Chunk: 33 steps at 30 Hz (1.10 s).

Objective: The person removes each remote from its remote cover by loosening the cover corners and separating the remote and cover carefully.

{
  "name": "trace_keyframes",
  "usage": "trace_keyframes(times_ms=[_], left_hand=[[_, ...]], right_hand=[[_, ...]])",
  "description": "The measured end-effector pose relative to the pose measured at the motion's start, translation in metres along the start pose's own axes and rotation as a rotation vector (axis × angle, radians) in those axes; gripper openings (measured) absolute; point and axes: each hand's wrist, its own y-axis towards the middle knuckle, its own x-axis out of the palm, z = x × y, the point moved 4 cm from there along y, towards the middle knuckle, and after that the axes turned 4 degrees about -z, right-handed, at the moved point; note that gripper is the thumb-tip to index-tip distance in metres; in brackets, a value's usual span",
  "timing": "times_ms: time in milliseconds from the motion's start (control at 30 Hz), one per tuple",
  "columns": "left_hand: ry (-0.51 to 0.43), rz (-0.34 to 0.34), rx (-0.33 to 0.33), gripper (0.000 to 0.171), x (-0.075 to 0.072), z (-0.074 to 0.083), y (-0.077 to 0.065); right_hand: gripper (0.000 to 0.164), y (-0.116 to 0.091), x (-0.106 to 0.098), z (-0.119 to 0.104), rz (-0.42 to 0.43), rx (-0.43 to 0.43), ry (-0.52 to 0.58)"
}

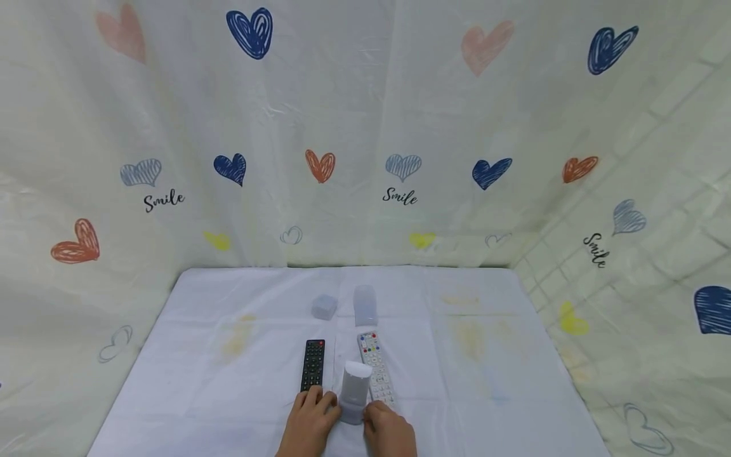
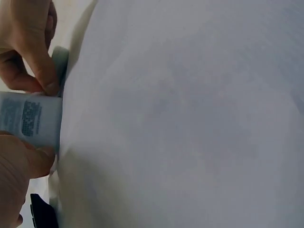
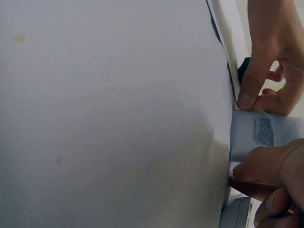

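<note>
A pale, semi-clear plastic sleeve-like piece (image 1: pixel 355 384) stands between my two hands, its top end leaning away; dark print shows on its near face in both wrist views. My left hand (image 1: pixel 311 419) pinches its left edge near the bottom. On the opposite edge my right hand (image 1: pixel 391 431) pinches it with thumb and forefinger. A black remote control (image 1: pixel 313 363) lies just beyond my left hand, its near end by the fingertips. To the right, a white remote control (image 1: pixel 375 368) with coloured buttons lies partly behind the plastic piece.
Farther back on the white-covered table (image 1: pixel 228 381) lie a small bluish clear block (image 1: pixel 324 306) and a flat clear plastic piece (image 1: pixel 365 304). A curtain (image 1: pixel 354 114) printed with hearts hangs behind the table and along its sides.
</note>
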Motion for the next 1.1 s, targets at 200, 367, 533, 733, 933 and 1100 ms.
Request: trace_keyframes(times_ms=[200,367,533,733,933,1100], left_hand=[[-0.01,-0.048,0.01,0.01,0.004,0.003,-0.004],[0.014,0.005,0.033,0.009,0.004,0.003,-0.006],[0.02,0.065,0.02,0.015,0.005,0.001,-0.004],[0.011,0.085,0.012,0.018,0.005,0.001,-0.004],[0.027,0.114,0.035,0.017,0.003,-0.001,-0.005],[0.037,0.144,0.065,0.016,0.001,0.0,-0.005]], right_hand=[[0.009,-0.008,0.005,-0.006,-0.036,-0.094,-0.077],[0.019,-0.013,0.009,-0.009,0.015,-0.209,-0.162],[0.01,-0.009,0.007,-0.007,0.013,-0.141,-0.081],[0.018,-0.009,-0.001,-0.003,-0.077,-0.02,0.069],[0.032,-0.007,-0.011,-0.007,0.007,-0.099,0.225],[0.032,0.001,-0.019,-0.009,0.06,-0.234,0.356]])
